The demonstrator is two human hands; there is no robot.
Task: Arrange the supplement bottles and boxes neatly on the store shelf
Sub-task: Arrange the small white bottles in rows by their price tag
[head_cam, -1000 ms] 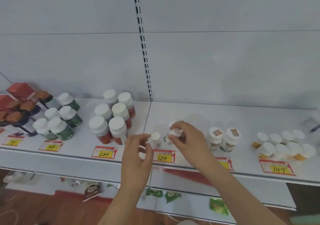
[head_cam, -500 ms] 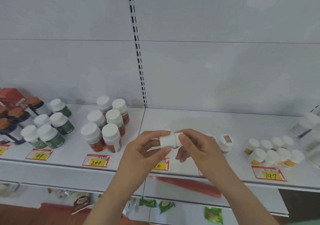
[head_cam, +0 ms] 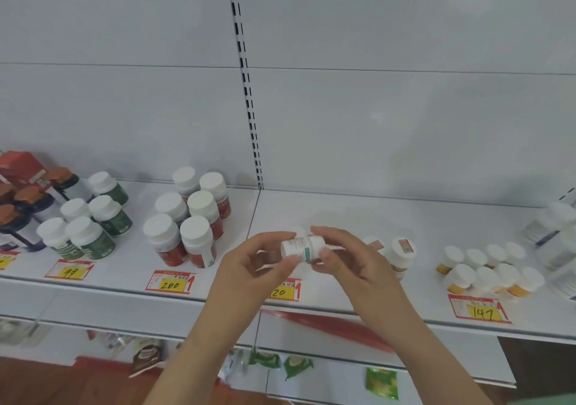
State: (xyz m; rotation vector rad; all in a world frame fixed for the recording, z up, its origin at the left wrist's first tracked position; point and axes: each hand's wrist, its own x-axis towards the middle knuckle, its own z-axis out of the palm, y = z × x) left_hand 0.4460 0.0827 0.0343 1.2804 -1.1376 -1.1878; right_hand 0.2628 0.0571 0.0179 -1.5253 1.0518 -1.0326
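Note:
Both hands hold one small white bottle [head_cam: 300,246] on its side, lifted above the front of the white shelf [head_cam: 374,217]. My left hand [head_cam: 249,272] pinches its left end between thumb and fingers. My right hand [head_cam: 349,261] grips its capped right end. Behind my right hand stand two small white bottles [head_cam: 402,253] with orange labels on their lids. Red-labelled white-capped bottles [head_cam: 190,224] stand grouped on the left half of the shelf.
Green-labelled bottles [head_cam: 93,224] and dark brown-capped bottles [head_cam: 21,205] with a red box [head_cam: 21,164] fill the far left. Small yellow-based bottles [head_cam: 489,270] and white packs [head_cam: 558,236] sit at the right. Price tags [head_cam: 170,282] line the front edge. Green sachets [head_cam: 296,365] lie on the lower shelf.
Each hand held a separate small bottle on the shelf a second ago. Now both hands are raised together around one bottle turned on its side.

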